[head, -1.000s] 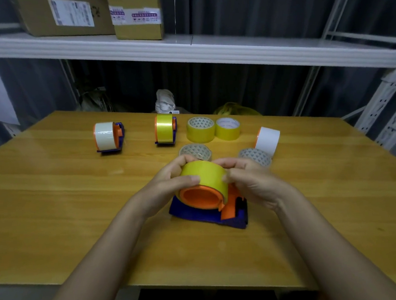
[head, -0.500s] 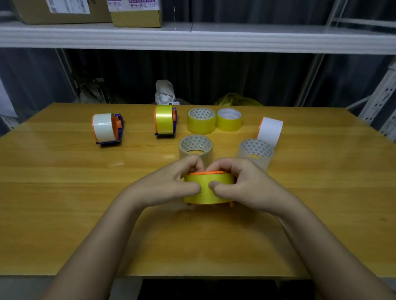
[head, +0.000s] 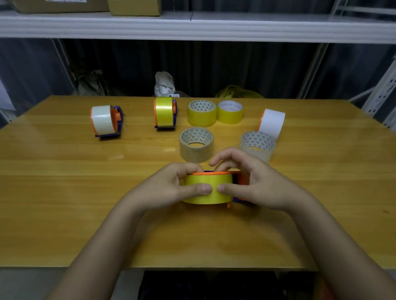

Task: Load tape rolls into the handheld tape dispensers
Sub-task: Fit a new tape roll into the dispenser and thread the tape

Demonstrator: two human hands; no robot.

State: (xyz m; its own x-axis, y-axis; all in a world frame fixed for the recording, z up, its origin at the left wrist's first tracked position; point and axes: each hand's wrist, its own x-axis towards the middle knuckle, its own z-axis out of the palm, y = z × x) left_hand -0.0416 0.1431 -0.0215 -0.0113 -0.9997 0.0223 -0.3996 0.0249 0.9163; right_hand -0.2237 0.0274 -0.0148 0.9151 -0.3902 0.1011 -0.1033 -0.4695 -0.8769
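- Since a second ago, the yellow tape roll [head: 208,191] has been turned flat-faced, and its dispenser [head: 241,182] is now mostly hidden.
- Left hand [head: 171,186] and right hand [head: 256,183] both grip it above the tabletop [head: 54,183].

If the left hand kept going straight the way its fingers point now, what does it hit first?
The left hand points right across the yellow tape roll it grips; its thumb would likely meet the right hand thumb first, nearly touching already.

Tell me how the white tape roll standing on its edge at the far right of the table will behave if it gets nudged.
The white tape roll stands on its curved rim, so a nudge along the table would probably set it rolling. It is narrow for its height, so a sideways push may tip it flat. Its hollow core suggests it is fairly light, and the glossy wood would offer little resistance.
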